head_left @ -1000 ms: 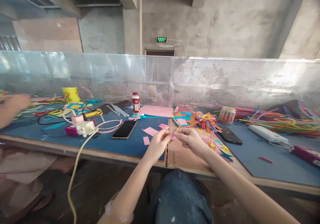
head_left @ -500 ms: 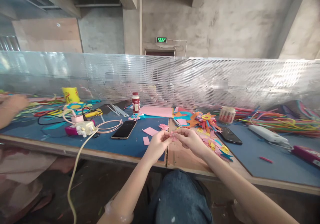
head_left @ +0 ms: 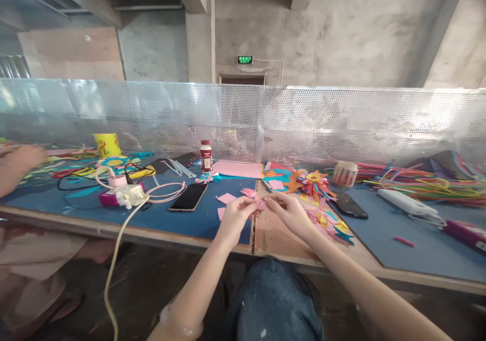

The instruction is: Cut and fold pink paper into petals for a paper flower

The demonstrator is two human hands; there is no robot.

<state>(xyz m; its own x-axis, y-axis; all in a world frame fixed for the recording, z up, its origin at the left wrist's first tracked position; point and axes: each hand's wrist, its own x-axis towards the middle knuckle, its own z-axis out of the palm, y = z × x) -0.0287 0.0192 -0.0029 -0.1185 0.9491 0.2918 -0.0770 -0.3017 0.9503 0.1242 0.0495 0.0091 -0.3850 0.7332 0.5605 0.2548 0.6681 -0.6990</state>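
Over the table's front edge, my left hand [head_left: 236,219] pinches a small piece of pink paper [head_left: 259,204] between thumb and fingertips. From the other side my right hand [head_left: 289,213], its fingers closed, grips the same paper's right edge. The fingers partly hide its shape. Just behind it lies a pink paper flower [head_left: 248,193], with a flat pink paper piece [head_left: 227,198] to its left. Right of my right hand sit a heap of pink, yellow and blue paper cuttings [head_left: 331,223] and an orange and red paper flower [head_left: 314,181].
Two phones lie on the table, one left [head_left: 189,197] and one right [head_left: 348,205]. A red bottle [head_left: 206,156] stands behind. Adapters [head_left: 129,195] trail a cable [head_left: 116,260] over the front edge. Far left is another person's hand [head_left: 23,159]. A perforated metal screen [head_left: 243,120] runs behind.
My fingertips have drawn slightly apart, so more of the pink paper shows between them. My left hand has shifted a little and now covers part of the flat pink pieces.
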